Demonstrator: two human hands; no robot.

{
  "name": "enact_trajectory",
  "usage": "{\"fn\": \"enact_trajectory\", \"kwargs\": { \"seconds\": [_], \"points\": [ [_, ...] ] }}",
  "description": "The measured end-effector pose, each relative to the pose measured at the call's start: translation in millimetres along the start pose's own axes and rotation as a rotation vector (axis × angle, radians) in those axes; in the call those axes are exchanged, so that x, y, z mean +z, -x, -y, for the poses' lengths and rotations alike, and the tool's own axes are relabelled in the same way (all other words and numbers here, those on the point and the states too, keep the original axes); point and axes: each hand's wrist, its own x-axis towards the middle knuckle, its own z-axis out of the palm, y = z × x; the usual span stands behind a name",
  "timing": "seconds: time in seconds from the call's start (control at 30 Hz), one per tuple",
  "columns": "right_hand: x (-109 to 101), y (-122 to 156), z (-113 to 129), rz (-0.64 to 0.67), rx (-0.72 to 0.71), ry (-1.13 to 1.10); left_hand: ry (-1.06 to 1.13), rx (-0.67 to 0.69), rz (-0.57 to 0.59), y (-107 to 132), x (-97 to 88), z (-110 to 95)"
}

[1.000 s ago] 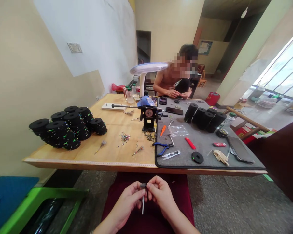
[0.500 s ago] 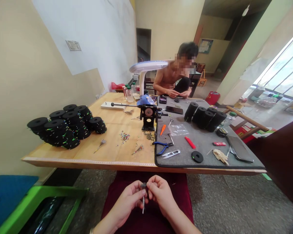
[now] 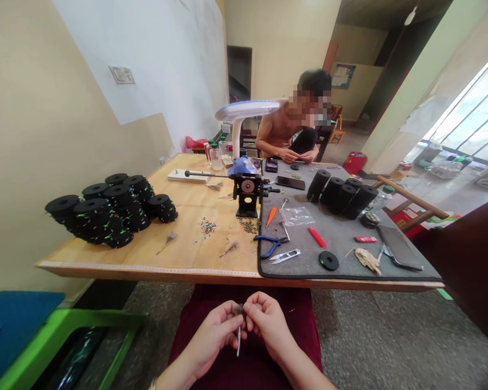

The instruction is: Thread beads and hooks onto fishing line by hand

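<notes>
Above my lap, in the head view, both hands meet at a thin pale stick with a dark grey head (image 3: 238,341). My left hand (image 3: 219,327) is closed around it between thumb and fingers, and the stick's lower end points down. Against the dark head, my right hand (image 3: 266,319) pinches with thumb and forefinger. Whatever sits in that pinch is too small and hidden to name. Nearest on the table edge beyond lie a small wire bundle (image 3: 230,249), thread snips (image 3: 285,256) and blue-handled pliers (image 3: 271,245).
A black winding device (image 3: 248,196) stands mid-table below a white lamp (image 3: 246,110). Stacked black foam spools (image 3: 106,211) fill the left; more black rolls (image 3: 341,195) lie on the grey mat (image 3: 305,268). Another person (image 3: 284,130) sits across. A green stool (image 3: 65,336) is at lower left.
My fingers shift very slightly at the stick's dark head. Both hands otherwise keep their place, and the things on the table have not moved.
</notes>
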Motion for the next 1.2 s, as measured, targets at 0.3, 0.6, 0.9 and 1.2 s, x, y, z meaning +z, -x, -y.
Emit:
{"fn": "enact_trajectory", "kwargs": {
  "seconds": [0.3, 0.6, 0.9, 1.2],
  "points": [
    [0.4, 0.1, -0.6, -0.046, 0.000, 0.047, 0.031, 0.054, -0.029, -1.9, -1.2, 3.3],
    [-3.5, 2.0, -3.1, -0.060, 0.039, 0.135, -0.164, 0.130, -0.233, -9.5, -6.2, 8.2],
    [0.6, 7.6, -8.7, 0.031, 0.101, 0.083, -0.248, 0.185, -0.276, -6.5, -5.4, 4.2],
    [-0.4, 6.3, -12.0, 0.054, 0.129, 0.061, -0.309, 0.214, -0.258, -5.4, -4.8, 1.9]
  ]
}}
